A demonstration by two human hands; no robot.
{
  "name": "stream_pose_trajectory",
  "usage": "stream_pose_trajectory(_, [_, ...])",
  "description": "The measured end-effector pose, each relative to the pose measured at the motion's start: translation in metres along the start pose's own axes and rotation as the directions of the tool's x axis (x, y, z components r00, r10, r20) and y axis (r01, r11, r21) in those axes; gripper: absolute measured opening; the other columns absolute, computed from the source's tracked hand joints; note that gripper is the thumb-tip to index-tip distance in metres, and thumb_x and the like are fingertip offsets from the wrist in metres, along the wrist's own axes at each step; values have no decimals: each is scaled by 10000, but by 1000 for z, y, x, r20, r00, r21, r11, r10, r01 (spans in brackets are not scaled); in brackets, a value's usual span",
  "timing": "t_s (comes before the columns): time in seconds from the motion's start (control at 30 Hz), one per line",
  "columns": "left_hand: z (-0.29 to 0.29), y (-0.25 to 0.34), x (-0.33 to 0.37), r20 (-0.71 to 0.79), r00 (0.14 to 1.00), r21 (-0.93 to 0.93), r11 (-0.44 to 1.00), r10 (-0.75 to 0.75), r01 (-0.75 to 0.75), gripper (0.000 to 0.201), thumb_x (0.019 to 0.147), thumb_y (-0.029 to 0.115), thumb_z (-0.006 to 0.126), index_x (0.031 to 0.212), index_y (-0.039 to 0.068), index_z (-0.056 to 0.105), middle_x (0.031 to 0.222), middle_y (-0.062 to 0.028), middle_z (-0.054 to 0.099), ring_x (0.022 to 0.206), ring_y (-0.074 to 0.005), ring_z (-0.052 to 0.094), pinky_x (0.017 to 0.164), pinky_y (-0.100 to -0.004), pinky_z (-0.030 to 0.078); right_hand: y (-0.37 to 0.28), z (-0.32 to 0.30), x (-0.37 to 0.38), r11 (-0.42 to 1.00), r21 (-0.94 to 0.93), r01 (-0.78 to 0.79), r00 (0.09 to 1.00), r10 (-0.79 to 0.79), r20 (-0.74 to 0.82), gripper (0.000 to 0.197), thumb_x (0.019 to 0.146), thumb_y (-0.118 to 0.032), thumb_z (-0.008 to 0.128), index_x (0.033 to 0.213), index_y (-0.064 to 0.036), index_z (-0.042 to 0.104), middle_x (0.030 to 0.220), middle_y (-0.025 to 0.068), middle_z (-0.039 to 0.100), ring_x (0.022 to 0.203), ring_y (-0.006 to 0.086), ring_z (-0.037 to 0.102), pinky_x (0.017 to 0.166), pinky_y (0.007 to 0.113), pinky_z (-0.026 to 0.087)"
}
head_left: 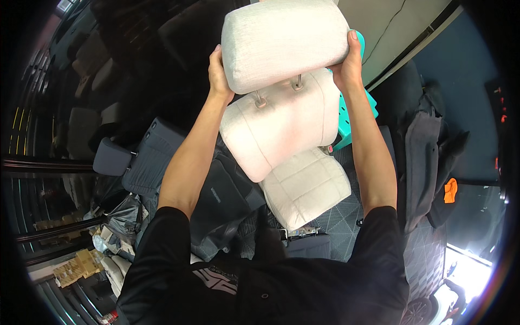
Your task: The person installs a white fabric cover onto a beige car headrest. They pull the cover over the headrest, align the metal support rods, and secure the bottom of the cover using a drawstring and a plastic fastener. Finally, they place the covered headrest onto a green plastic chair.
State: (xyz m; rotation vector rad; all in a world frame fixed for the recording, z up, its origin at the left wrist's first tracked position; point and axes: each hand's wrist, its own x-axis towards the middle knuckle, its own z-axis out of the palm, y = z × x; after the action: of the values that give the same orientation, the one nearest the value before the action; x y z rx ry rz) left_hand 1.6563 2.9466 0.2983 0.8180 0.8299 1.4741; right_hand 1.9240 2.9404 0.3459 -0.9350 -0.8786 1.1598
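Note:
A light beige fabric headrest [287, 43] is gripped between my two hands, above the top of a matching car seat backrest [284, 127]. My left hand [219, 76] presses against its left end, the thumb up and the other fingers hidden. At the opposite end, my right hand [349, 64] wraps round the side with its thumb along the edge. Two metal posts run down from the headrest to guide holes in the backrest's top. Below the backrest lies the beige seat cushion [307, 187].
A turquoise plastic stool [346, 122] stands behind the seat at right. Dark car seats [154, 157] crowd the left side, and more dark seat parts [422, 162] lean at right. Cardboard pieces [78, 268] and a black plastic bag [125, 219] lie lower left.

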Motion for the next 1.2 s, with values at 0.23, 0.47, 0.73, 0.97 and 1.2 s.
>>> stream_pose_trajectory(0.23, [-5,-2,-9,-24,999,19,999,37,-37,541,1000,485,306,1159,48,583,1151,-102,609,1076,-175,593,926,-339,472,17,-4,11,999,-48,-8,1000,7,-27,864,908,-680,476,1437,-2,394,1434,203,461,1331,328,457,1069,576,365])
stream_pose_trajectory(0.47, [-10,-6,1,8,994,243,964,111,-109,550,1012,464,293,1248,53,573,1189,-68,624,1092,-158,602,962,-333,468,19,-15,22,998,-54,-31,999,30,-11,849,919,-708,401,1436,-35,410,1445,172,464,1331,317,466,1071,578,368])
stream_pose_trajectory(0.73, [82,111,1,532,844,681,558,66,-474,662,900,423,650,1405,21,506,1269,-180,628,1159,-257,608,1021,-354,449,42,-33,19,999,-25,21,998,-23,-51,823,932,-677,398,1439,-29,400,1443,153,465,1317,314,474,1076,546,383])
stream_pose_trajectory(0.97, [132,144,-1,457,859,879,265,-232,-396,754,749,463,803,1377,123,562,1308,-153,627,1219,-260,587,1032,-386,453,155,-96,18,598,-798,73,992,-125,-3,547,792,-422,735,1189,-50,674,1422,164,481,1306,376,452,1027,575,394])
stream_pose_trajectory(1.2, [134,142,-8,376,888,898,341,-264,-278,696,736,390,835,1323,97,603,1204,-118,678,1103,-230,637,954,-358,494,225,-33,-13,308,-950,-48,961,-246,-128,465,754,-361,802,1088,-50,714,1451,121,444,1433,343,260,1174,592,102])
